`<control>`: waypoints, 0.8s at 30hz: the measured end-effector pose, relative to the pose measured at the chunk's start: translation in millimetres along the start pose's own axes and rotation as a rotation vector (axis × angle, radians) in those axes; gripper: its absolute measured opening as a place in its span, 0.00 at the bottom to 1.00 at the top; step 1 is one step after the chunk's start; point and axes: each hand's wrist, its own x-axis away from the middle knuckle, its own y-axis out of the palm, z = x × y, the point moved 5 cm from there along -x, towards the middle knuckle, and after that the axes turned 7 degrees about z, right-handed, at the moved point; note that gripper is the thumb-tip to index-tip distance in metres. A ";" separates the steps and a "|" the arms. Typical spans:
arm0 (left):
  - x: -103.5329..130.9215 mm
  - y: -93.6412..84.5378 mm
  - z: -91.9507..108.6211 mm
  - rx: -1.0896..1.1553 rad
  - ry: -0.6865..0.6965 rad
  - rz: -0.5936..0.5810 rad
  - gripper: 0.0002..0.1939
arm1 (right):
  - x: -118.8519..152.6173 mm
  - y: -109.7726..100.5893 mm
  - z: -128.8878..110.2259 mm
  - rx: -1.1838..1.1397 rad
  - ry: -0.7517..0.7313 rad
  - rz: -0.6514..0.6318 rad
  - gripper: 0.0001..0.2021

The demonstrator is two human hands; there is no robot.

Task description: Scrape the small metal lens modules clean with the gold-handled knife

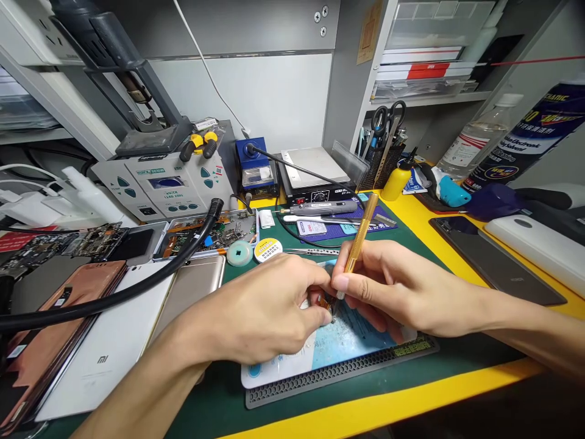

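My left hand [265,305] is closed in a pinch on a small electronic part [325,302] with orange flex ribbon, mostly hidden by the fingers. In my right hand [397,286] is a gold-handled craft knife [362,230], gripped like a pen, its silver collet pointing down at the part. The blade is too small to make out. Both hands are close together over a blue-and-white sheet [292,366] sprinkled with fine debris. Beneath the sheet lies a grey honeycomb-patterned mat [320,388].
Phones and a white tablet [105,347] lie to the left, crossed by a black hose [150,283]. A parts tray [210,235], a solder tin [268,250] and tweezers [313,251] sit behind the hands. A hot-air station [169,183] stands back left, a dark phone [496,259] right.
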 end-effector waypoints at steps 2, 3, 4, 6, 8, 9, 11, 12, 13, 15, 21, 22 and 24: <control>-0.4 0.0 0.2 -0.005 0.009 -0.004 0.07 | -0.2 -0.5 -0.9 0.010 -0.025 -0.016 0.12; -0.3 0.0 0.3 -0.003 0.014 -0.008 0.07 | -0.3 -1.0 -1.8 0.018 -0.041 -0.021 0.11; 0.0 0.1 0.4 0.001 0.019 -0.014 0.07 | -0.4 -1.7 -3.1 0.032 -0.059 -0.021 0.11; 0.5 0.0 0.2 0.017 0.026 -0.018 0.07 | -0.5 -2.6 -6.6 0.068 -0.093 -0.026 0.09; 0.7 -0.3 -1.1 0.026 0.024 -0.013 0.06 | -0.7 -3.0 -10.9 0.102 -0.117 -0.035 0.08; 0.5 -0.5 -1.9 0.026 0.021 -0.008 0.07 | -0.9 -3.1 -13.4 0.122 -0.124 -0.040 0.08; -0.3 -0.9 -3.5 0.028 0.012 0.003 0.07 | -1.4 -2.9 -19.0 0.179 -0.137 -0.049 0.07; -0.7 -0.9 -4.0 0.037 0.006 0.003 0.08 | -1.7 -2.6 -22.0 0.213 -0.141 -0.056 0.07; -1.0 -0.7 -4.1 0.057 0.000 -0.002 0.08 | -2.0 -2.1 -25.2 0.251 -0.148 -0.067 0.06; -0.8 0.1 -3.7 0.110 -0.013 -0.028 0.09 | -2.5 -1.3 -32.2 0.332 -0.174 -0.085 0.05; 1.7 2.0 -4.1 0.154 -0.050 -0.066 0.10 | -5.3 -1.2 -48.7 0.554 -0.234 -0.167 0.09; 1.6 2.1 -3.8 0.165 -0.043 -0.064 0.10 | -6.3 -1.5 -49.8 0.577 -0.228 -0.186 0.10; 0.9 2.2 -2.5 0.207 -0.020 -0.056 0.08 | -8.3 -2.3 -51.6 0.609 -0.220 -0.217 0.11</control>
